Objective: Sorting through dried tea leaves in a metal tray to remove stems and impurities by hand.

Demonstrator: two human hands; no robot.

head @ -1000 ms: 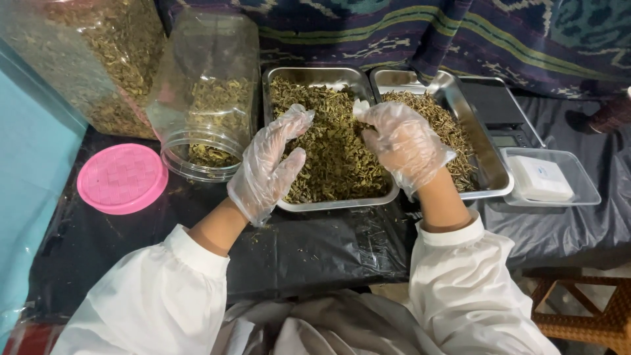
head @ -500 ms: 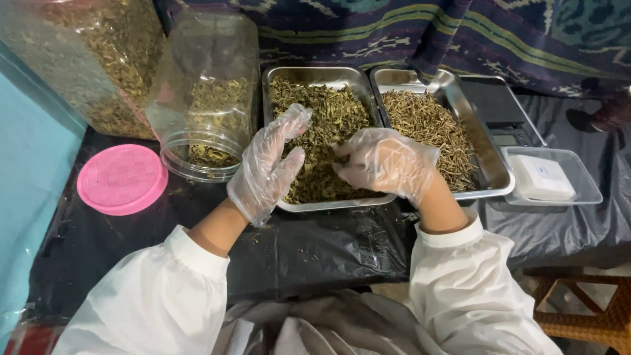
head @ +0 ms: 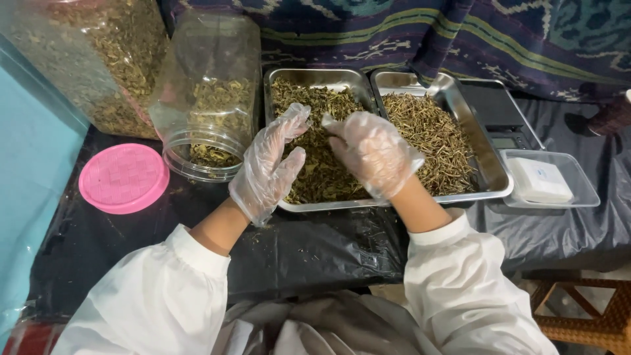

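Note:
Both my hands wear clear plastic gloves and white sleeves. My left hand (head: pixel 269 164) hovers with fingers spread at the left edge of a steel tray (head: pixel 328 205) that holds dried greenish leaves (head: pixel 322 177). My right hand (head: pixel 374 152) is over the same tray, its back towards me and its fingers curled down and to the left, close to the left hand's fingertips. What lies under its palm is hidden. A second steel tray (head: pixel 491 167) to the right holds thin dried brown stems (head: pixel 427 138).
A clear jar (head: pixel 210 98) lies on its side left of the trays with some dried leaves inside, its pink lid (head: pixel 123 177) beside it. A big clear bag of dried leaves (head: pixel 98 59) stands far left. A black scale (head: pixel 499 112) and a clear box (head: pixel 549 179) sit on the right.
My right hand has moved left from the stem tray to the leaf tray, closing in on my left hand. The left hand has stayed nearly in place.

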